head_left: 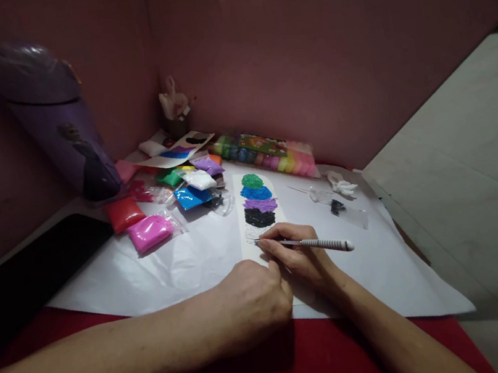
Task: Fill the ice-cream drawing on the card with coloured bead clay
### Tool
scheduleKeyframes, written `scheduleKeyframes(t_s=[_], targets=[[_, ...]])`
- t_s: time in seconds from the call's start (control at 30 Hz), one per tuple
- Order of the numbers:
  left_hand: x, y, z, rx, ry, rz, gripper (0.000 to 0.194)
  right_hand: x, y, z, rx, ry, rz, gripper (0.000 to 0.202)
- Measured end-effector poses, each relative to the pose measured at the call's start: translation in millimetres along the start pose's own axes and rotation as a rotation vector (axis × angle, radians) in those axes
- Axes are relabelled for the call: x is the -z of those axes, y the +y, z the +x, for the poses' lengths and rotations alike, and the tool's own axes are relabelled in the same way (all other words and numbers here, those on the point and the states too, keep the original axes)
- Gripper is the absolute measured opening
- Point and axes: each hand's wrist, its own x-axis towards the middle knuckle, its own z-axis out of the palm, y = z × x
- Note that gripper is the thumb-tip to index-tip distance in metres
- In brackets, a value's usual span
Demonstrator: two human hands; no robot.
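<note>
My right hand (298,251) grips a thin tool (327,244) with a striped handle and white end. Its metal tip touches a white textured patch (255,233) on a narrow cream card (242,212). Above that patch, green (252,181), blue (256,193), purple (260,205) and black (260,216) textured patches run down the card. My left hand (256,294) is curled closed over the card's lower part; whether its fingers hold anything is hidden.
Bags of coloured clay (150,231) lie left of the card. Behind are a pack of colours (267,152), another painted card (156,161) and a cup (177,125). A purple container (60,127) and black object (45,260) are left; clear wrappers (356,218) lie right.
</note>
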Motion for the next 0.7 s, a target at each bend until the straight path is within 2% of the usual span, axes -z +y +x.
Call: scheduleKeyframes(t_s=[0.27,0.7], targets=[[6.4,-0.7,3.2,-0.002,-0.055,-0.001,0.018,1.1,-0.5,-0.1,0.039,0.003,-0.037,0.012],[2.2,-0.6,1.1,-0.011,0.038,0.017,0.010,0.1,7.5,-0.8,0.080,0.011,-0.016,0.010]])
